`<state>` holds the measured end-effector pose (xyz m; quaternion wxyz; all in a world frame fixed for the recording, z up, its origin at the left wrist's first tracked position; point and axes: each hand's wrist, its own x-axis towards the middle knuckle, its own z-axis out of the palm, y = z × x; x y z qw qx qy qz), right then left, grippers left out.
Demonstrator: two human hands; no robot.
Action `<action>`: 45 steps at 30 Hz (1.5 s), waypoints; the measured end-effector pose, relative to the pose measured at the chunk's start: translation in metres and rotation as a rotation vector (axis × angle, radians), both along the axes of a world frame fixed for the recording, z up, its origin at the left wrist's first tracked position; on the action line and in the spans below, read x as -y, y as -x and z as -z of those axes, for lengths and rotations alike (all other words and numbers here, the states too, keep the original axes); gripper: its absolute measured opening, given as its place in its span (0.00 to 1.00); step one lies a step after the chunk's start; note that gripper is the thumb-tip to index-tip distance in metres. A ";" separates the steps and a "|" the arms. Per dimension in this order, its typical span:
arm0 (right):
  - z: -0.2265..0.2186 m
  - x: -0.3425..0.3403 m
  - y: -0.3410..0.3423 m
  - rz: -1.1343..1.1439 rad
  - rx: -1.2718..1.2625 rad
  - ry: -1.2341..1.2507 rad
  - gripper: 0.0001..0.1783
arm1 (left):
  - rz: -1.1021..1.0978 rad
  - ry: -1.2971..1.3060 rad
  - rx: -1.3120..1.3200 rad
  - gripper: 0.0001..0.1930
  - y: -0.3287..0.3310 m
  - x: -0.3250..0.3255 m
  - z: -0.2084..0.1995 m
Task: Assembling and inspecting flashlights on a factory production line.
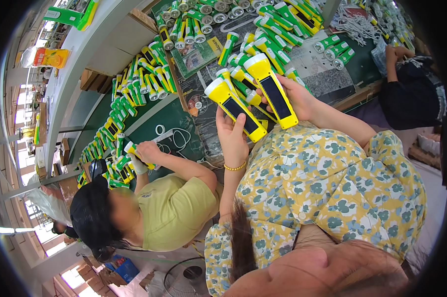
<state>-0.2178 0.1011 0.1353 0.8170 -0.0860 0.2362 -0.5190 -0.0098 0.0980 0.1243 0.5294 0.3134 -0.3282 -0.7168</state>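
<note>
left hand (233, 136): wrapped round yellow solar flashlight (235, 110) | right hand (298, 99): gripping second flashlight (273, 93) | keep left thumb (239, 122) off adjacent panel (230, 105)

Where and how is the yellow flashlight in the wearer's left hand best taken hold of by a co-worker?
Likely by the flared head of the held flashlight, coming from the upper left: it tilts that way with the head uncovered, while the left hand clasps the narrower handle and a second flashlight crowds its right side.
</note>
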 end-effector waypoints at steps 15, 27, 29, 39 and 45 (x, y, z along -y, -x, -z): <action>-0.017 -0.001 -0.008 -0.025 -0.157 0.043 0.26 | -0.009 0.025 0.029 0.33 -0.001 -0.001 0.006; -0.017 0.000 -0.006 0.000 -0.125 -0.004 0.26 | -0.004 -0.082 -0.038 0.26 -0.002 0.001 0.012; -0.015 0.001 -0.004 0.019 -0.243 0.172 0.27 | -0.007 -0.082 -0.040 0.26 -0.003 0.000 0.010; -0.086 0.003 0.039 0.375 -0.602 0.998 0.32 | -0.142 0.055 0.082 0.23 -0.010 0.001 0.017; -0.072 0.017 0.076 0.446 -1.204 0.804 0.30 | -0.300 0.223 -0.144 0.23 -0.021 0.001 0.009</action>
